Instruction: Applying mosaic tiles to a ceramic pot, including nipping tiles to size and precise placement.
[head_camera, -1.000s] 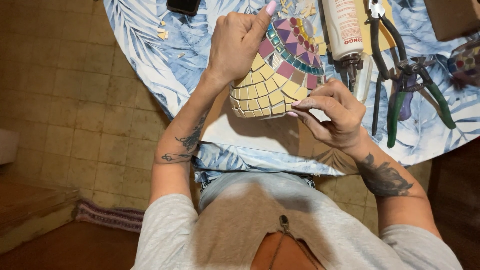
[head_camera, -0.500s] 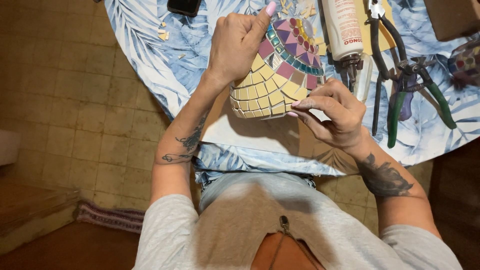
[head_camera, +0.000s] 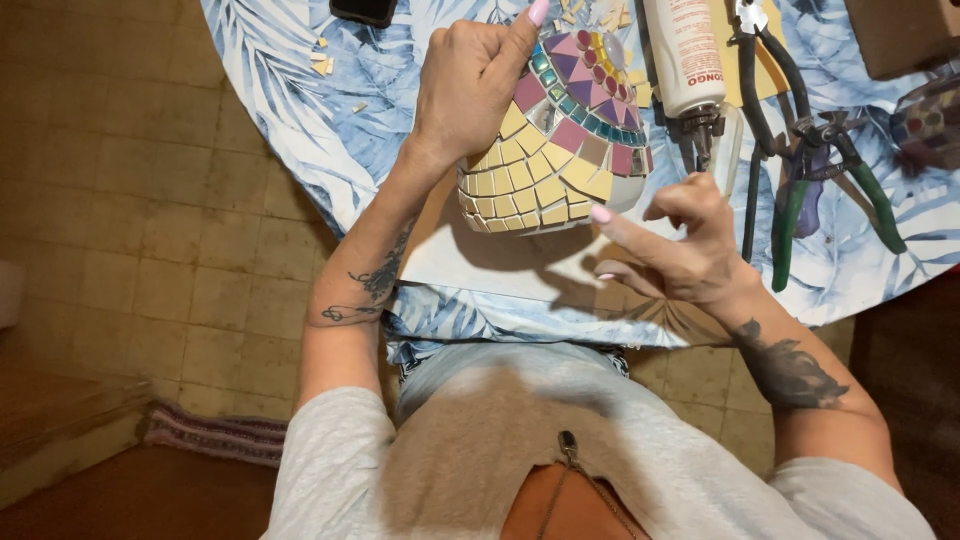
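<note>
- The left hand (head_camera: 470, 85) clamps the rounded vase covered in yellow, pink and purple mosaic tiles (head_camera: 555, 140), fingers curled over its upper side and thumb laid along the tiles; this grip seemingly keeps the vase tilted above the table with its yellow rows facing the person.
- The right hand (head_camera: 680, 250) hovers just beside the vase's lower right edge, holding nothing; its fingers (head_camera: 625, 228) are loosely spread, one pink-nailed tip close to the yellow tiles but apparently not touching.
- The vase sits above a white sheet (head_camera: 470, 265) on the round table with blue leaf-print cloth (head_camera: 290, 90).
- A white glue bottle (head_camera: 685, 55) and green-handled pliers (head_camera: 790, 195) lie right of the vase, within reach.
</note>
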